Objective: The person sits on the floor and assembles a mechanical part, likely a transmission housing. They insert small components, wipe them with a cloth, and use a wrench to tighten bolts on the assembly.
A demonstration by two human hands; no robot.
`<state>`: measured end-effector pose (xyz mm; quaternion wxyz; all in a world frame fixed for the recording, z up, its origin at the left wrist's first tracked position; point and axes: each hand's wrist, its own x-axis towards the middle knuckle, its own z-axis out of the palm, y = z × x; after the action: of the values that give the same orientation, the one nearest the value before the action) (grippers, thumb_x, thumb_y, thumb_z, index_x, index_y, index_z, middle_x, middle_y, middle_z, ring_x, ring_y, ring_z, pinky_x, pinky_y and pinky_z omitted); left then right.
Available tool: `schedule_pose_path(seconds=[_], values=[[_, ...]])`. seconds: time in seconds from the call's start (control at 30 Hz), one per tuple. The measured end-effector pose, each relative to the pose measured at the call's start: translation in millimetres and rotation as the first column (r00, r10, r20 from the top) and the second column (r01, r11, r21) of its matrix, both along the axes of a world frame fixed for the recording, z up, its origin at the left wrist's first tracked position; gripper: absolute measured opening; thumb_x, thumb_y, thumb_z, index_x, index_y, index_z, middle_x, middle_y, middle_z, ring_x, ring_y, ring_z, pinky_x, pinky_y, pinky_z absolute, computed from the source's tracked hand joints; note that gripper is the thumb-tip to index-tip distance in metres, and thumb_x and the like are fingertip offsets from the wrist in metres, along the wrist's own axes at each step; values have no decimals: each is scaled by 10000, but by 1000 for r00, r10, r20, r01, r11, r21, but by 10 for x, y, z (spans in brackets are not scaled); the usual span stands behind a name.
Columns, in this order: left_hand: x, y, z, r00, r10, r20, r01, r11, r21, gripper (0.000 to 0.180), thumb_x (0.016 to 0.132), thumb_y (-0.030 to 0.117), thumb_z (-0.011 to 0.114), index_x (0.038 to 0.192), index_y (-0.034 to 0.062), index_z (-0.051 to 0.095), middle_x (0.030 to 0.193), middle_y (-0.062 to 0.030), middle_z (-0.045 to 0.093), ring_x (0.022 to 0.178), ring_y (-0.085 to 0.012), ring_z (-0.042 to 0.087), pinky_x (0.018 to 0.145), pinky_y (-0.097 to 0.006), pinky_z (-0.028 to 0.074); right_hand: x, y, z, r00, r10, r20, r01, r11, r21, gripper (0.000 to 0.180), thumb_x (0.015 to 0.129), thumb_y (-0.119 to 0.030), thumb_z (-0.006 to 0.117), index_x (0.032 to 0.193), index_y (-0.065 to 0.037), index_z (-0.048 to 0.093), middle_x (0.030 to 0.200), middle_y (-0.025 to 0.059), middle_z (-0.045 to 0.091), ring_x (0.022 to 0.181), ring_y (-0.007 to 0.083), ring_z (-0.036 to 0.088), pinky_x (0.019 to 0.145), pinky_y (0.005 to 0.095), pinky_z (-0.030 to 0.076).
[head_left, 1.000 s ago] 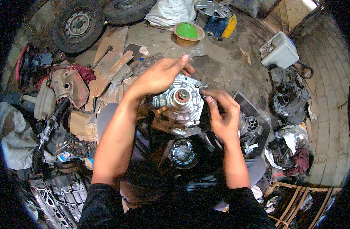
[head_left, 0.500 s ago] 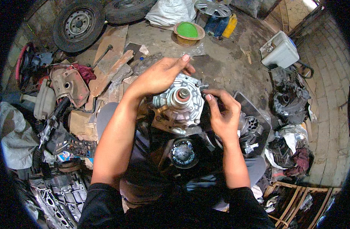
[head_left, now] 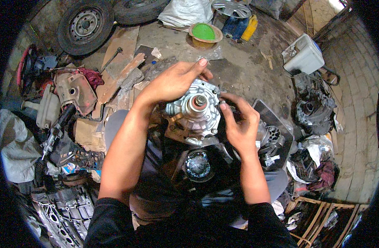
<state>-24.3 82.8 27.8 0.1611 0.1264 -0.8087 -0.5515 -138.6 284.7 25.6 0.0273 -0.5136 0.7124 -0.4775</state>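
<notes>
A silver ribbed metal housing [head_left: 193, 118], with a round shaft end [head_left: 200, 100] standing up inside a reddish ring, is in front of me between my legs. My left hand [head_left: 177, 82] is closed over its far left edge, thumb stretched forward and the other fingertips partly hidden behind it. On the housing's right side, my right hand [head_left: 243, 122] pinches thumb and index finger together beside a small projecting fitting [head_left: 221, 89]. What lies between those fingertips is too small to make out. Nearer to me is a dark round part [head_left: 198, 165] with a shiny, greasy face.
A dark tray [head_left: 280, 124] with metal parts lies right of my right hand. Greasy castings [head_left: 311, 105] and a grey container [head_left: 303, 53] are farther right. At left are cardboard, a rusty tank-like part [head_left: 75, 93] and an engine block [head_left: 63, 215]. Tyres [head_left: 86, 27] lean at the back.
My right thumb and index finger have shifted slightly up and left along the housing's side. The left hand keeps its place, and the housing has moved slightly to the right.
</notes>
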Motion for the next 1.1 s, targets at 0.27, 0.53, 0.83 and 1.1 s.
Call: schedule_pose_path(seconds=[0.27,0.53,0.83,1.1], values=[[20,-9,-12,1000,-1,-9,2,1000,14,621,1074,443,289,1090,-41,678,1071,-151,702,1071,-239,631,1022,-350,437,45,-42,29,1000,7,-9,-8,998,-67,122,874,-37,659,983,10,691,932,170,721,897,297,715,781,352,529],[15,-2,8,1000,-23,-10,24,1000,16,615,1076,436,287,1087,-37,679,1064,-149,702,1054,-241,633,1009,-348,442,-42,19,14,999,23,23,-23,999,30,124,876,-50,661,982,9,688,927,174,720,886,293,718,776,354,531],[20,1,6,1000,-12,-3,12,1000,26,618,1074,452,290,1084,-27,680,1040,-131,700,1031,-217,627,991,-338,447,-27,13,4,996,-21,88,17,999,49,106,885,-94,683,913,6,661,856,176,716,812,287,723,736,351,532],[13,2,-6,1000,-9,-29,8,1000,-16,610,1075,441,288,1088,-28,678,1050,-135,697,1036,-223,629,996,-345,445,-27,34,-32,995,-53,82,52,998,18,84,879,-79,681,919,-7,665,851,182,712,806,274,725,730,352,532]])
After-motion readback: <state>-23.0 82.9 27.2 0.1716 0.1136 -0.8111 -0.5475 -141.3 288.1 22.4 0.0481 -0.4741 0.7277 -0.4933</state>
